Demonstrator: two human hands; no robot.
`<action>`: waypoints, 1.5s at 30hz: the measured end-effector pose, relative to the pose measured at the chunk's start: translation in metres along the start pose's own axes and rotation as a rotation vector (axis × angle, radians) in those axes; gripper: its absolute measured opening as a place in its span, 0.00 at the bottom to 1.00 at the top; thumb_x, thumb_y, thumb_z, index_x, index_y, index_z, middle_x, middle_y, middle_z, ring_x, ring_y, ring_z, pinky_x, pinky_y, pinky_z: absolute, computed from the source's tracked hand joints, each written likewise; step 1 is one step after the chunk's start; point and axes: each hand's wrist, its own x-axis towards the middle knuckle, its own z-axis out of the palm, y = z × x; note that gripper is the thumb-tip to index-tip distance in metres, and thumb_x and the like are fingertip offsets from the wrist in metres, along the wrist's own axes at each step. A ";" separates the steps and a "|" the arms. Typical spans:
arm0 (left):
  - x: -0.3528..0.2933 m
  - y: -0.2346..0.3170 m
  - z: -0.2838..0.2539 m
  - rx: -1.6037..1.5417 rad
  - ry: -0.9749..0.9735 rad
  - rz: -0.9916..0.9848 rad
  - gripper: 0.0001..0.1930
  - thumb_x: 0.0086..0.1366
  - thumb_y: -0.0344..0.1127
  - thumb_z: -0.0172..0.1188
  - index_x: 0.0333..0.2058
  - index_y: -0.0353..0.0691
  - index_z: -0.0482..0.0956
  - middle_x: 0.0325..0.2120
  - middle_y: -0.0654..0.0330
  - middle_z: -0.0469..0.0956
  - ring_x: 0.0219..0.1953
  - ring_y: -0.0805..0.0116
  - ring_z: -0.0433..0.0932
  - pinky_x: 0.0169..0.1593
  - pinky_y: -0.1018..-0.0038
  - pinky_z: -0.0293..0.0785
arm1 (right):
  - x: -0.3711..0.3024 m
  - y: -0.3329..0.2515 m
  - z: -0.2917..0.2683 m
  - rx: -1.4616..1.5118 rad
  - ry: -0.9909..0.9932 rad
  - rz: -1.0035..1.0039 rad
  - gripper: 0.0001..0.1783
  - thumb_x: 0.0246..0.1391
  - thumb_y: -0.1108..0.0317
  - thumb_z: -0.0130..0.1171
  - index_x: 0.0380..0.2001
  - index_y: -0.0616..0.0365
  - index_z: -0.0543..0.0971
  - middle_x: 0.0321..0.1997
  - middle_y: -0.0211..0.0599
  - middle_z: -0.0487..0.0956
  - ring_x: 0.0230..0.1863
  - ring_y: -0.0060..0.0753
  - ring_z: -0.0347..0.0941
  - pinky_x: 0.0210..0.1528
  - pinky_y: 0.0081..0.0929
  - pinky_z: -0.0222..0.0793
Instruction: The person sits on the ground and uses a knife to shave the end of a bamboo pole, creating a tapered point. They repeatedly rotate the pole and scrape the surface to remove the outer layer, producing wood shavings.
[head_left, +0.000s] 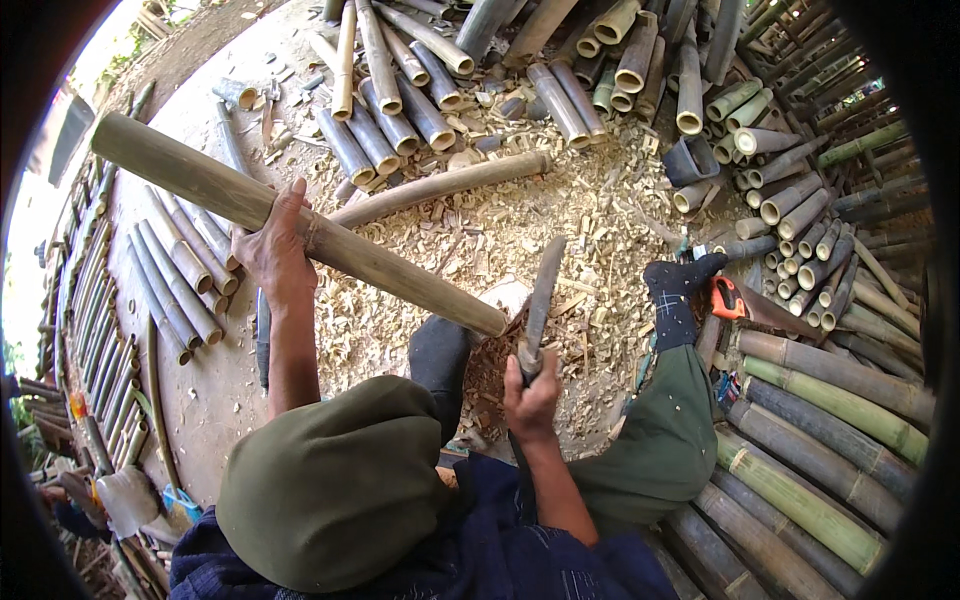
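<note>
My left hand (pixel 280 252) is wrapped round a thick brown bamboo pole (pixel 400 275), which slants from the upper left down to the middle. The pole's near end lies beside a pale round wood block (pixel 508 292), by my dark-socked foot (pixel 440 355). In my right hand (pixel 532 398) a machete (pixel 543 290) is gripped by its handle, blade pointing up and away. Its blade stands just right of the pole's end; whether the two touch, I cannot tell.
Wood chips (pixel 600 290) cover the ground around my feet. Cut bamboo tubes (pixel 385 130) lie at the far side, with more on the left and right. A handsaw with an orange handle (pixel 730 298) rests by my right foot. Long bamboo poles (pixel 830 440) fill the near right.
</note>
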 end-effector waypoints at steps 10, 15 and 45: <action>-0.001 0.001 -0.009 -0.008 0.000 0.025 0.22 0.54 0.28 0.79 0.44 0.32 0.77 0.33 0.58 0.81 0.33 0.69 0.80 0.39 0.72 0.76 | 0.002 -0.026 -0.024 0.099 -0.019 -0.052 0.23 0.67 0.51 0.58 0.46 0.63 0.72 0.32 0.64 0.81 0.37 0.72 0.79 0.39 0.61 0.73; -0.001 -0.012 0.002 -0.045 -0.019 -0.051 0.22 0.56 0.28 0.77 0.46 0.31 0.76 0.33 0.57 0.80 0.33 0.67 0.81 0.40 0.70 0.78 | 0.014 0.074 0.025 -0.284 -0.186 0.249 0.27 0.64 0.50 0.61 0.47 0.67 0.73 0.34 0.63 0.82 0.39 0.71 0.79 0.42 0.59 0.72; 0.001 0.000 -0.006 0.003 0.062 -0.005 0.26 0.53 0.29 0.81 0.47 0.31 0.76 0.34 0.59 0.79 0.36 0.69 0.78 0.42 0.71 0.76 | 0.009 -0.011 -0.004 -0.142 -0.084 0.062 0.23 0.67 0.51 0.57 0.47 0.64 0.71 0.35 0.63 0.82 0.36 0.70 0.80 0.37 0.59 0.75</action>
